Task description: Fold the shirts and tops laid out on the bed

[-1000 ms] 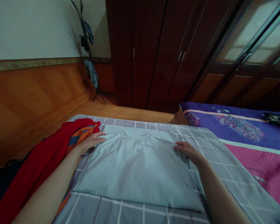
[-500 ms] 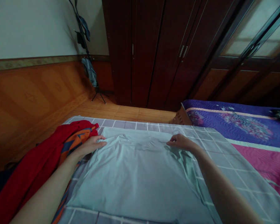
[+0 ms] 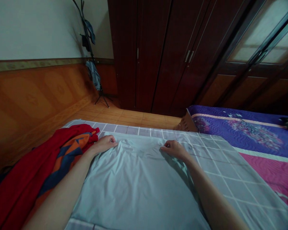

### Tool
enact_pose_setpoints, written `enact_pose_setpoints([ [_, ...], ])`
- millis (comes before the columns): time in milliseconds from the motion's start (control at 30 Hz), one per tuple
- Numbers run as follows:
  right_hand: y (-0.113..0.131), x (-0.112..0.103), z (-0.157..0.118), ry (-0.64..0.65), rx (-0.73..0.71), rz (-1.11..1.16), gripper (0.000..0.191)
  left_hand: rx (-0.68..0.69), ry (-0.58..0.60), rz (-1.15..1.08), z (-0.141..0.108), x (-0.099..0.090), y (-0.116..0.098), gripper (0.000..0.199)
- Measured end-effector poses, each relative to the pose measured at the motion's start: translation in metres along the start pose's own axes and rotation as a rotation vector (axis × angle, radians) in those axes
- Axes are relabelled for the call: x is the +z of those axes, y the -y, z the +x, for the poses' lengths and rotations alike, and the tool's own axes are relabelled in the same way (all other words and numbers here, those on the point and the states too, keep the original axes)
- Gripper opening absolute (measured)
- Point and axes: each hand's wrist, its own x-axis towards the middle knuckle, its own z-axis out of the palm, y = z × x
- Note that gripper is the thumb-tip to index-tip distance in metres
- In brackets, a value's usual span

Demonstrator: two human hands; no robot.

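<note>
A pale blue-green garment lies spread on a grey checked surface, wrinkled near its far edge. My left hand pinches the cloth at its far left corner, fingers curled. At the far right part of the same cloth, my right hand grips it between thumb and fingers. Folds run through the cloth between both hands. Beside my left forearm lies a red cloth with an orange and blue patterned piece on it.
Beyond the checked surface are a wooden floor and a dark red wardrobe. A coat stand with hanging items stands at the back left. To the right is a bed with a purple and pink cover.
Both hands have moved inward, closer to each other, and now hold the cloth. The far part of the garment is drawn narrower, with more folds.
</note>
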Motion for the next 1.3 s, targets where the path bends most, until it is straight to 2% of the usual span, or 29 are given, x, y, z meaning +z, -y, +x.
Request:
enact_pose_setpoints([
  [167,0.004,0.01,0.006,-0.052,-0.069,0.049,0.023,0.005,-0.006,-0.074,0.002,0.005,0.003,0.034],
  [333,0.005,0.014,0.009,-0.147,-0.096,0.059,0.038,0.061,-0.12,-0.11,0.004,0.002,0.001,0.034],
  [567,0.011,0.017,0.001,-0.201,-0.045,-0.097,0.03,0.067,-0.214,0.057,0.01,0.004,0.016,0.02],
  [700,0.004,0.001,-0.002,-0.186,-0.017,-0.185,0.03,0.061,-0.239,0.15,0.01,0.004,0.019,0.016],
  [867,-0.035,-0.03,-0.005,-0.183,0.185,-0.293,0.032,0.081,-0.218,0.228,0.012,0.005,0.021,0.017],
  [967,-0.052,-0.037,-0.007,-0.129,0.274,-0.308,0.04,0.093,-0.203,0.255,0.013,0.005,0.023,0.019],
  [1167,-0.059,-0.037,-0.006,-0.048,0.327,-0.286,0.023,0.093,-0.186,0.286,0.014,0.005,0.026,0.02],
  [1300,-0.063,-0.051,-0.01,-0.05,0.387,-0.294,0.026,0.091,-0.179,0.297,0.014,0.005,0.027,0.02],
])
